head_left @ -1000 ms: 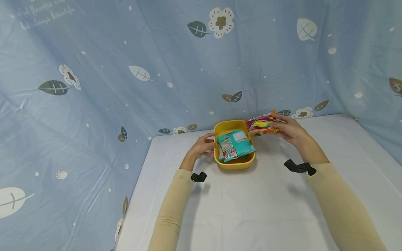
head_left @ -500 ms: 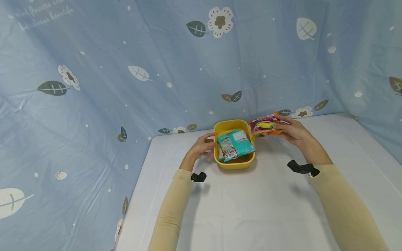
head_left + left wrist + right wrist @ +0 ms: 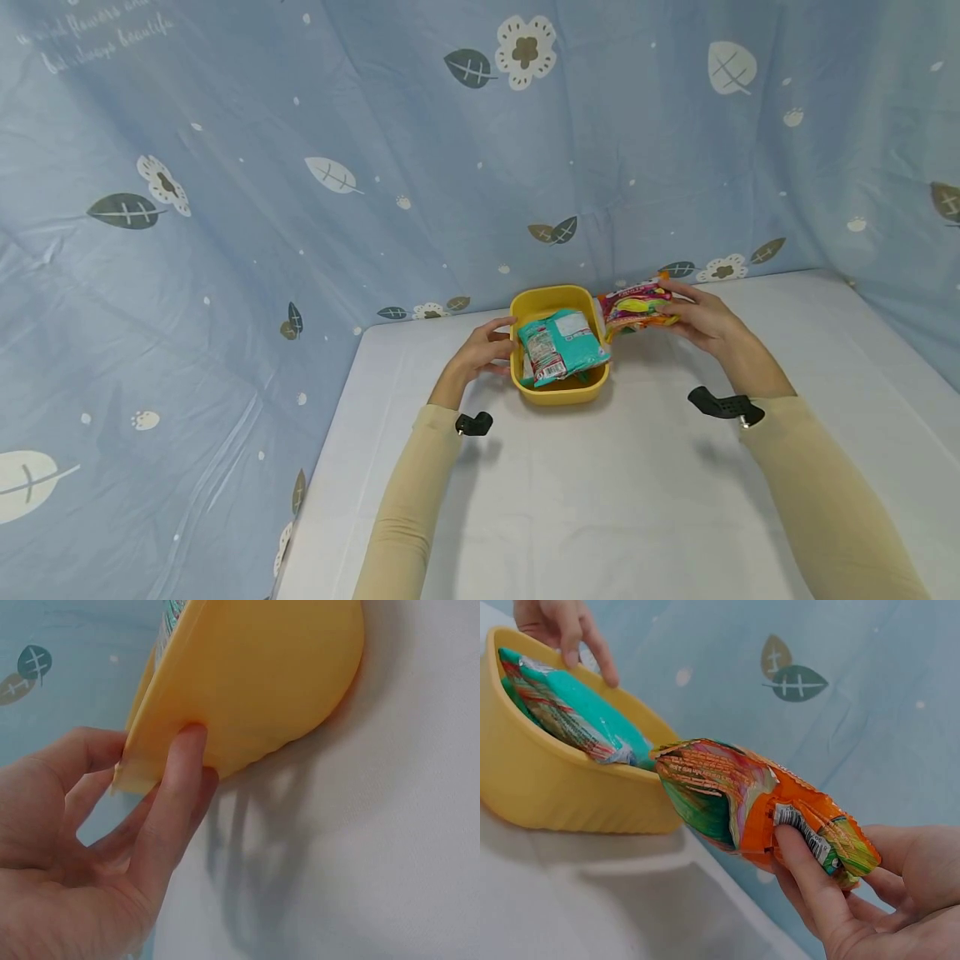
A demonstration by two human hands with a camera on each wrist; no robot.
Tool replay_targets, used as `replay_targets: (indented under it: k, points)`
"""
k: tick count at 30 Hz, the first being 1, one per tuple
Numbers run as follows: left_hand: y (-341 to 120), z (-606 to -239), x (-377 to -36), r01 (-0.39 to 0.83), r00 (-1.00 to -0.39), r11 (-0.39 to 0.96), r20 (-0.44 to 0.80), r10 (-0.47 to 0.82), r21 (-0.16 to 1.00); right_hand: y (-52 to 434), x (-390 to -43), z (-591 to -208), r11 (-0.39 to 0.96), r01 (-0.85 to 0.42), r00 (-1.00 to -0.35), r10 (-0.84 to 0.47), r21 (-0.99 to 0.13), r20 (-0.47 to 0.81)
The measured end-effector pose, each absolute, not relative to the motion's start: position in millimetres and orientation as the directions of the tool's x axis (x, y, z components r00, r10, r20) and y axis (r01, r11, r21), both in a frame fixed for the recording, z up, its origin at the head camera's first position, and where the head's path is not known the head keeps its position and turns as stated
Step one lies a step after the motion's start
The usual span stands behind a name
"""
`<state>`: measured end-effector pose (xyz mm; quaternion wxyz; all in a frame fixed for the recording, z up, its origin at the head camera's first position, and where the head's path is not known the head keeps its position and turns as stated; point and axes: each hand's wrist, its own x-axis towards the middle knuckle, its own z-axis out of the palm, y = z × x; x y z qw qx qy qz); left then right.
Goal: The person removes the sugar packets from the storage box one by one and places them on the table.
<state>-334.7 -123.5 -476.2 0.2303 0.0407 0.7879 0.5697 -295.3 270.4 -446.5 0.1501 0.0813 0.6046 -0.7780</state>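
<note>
1. While the right hand (image 3: 701, 317) pinches the orange snack bag (image 3: 636, 302) by one end, just beside the yellow bowl (image 3: 558, 392), the bag could slip and drop on the worktop (image 3: 600, 500).
2. If the bag bumps the rim, the bowl could tip. The left hand (image 3: 483, 350) only presses its fingers (image 3: 176, 787) on the bowl's side, so the hold looks weak.
3. The teal bag (image 3: 562, 346) already fills the bowl, so it could get pushed out.
4. Compared with a second ago, the orange bag has moved a little to the right and lower. The left hand and bowl have stayed put.
</note>
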Motion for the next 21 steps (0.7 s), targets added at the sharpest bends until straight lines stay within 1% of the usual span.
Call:
replay_targets:
  k: [7,12,16,21]
  points:
    - [-124,-473,-334,-0.205,-0.887,0.336,-0.32,0.334,0.919,272,-296,-451,-0.212,0.34,-0.939,-0.132,-0.916,-0.318]
    - [-124,-462,-329,-0.216,-0.869,0.334,-0.336,0.363,0.917,272,-296,-454,-0.175,0.351,-0.935,-0.112,-0.92,-0.336]
    - [-124,-455,-326,-0.232,-0.857,0.33,-0.352,0.375,0.915,273,-295,-457,-0.171,0.361,-0.931,-0.117,-0.917,-0.345]
    - [-124,-459,-327,-0.23,-0.862,0.324,-0.346,0.369,0.918,273,-295,-462,-0.182,0.371,-0.927,-0.133,-0.91,-0.352]
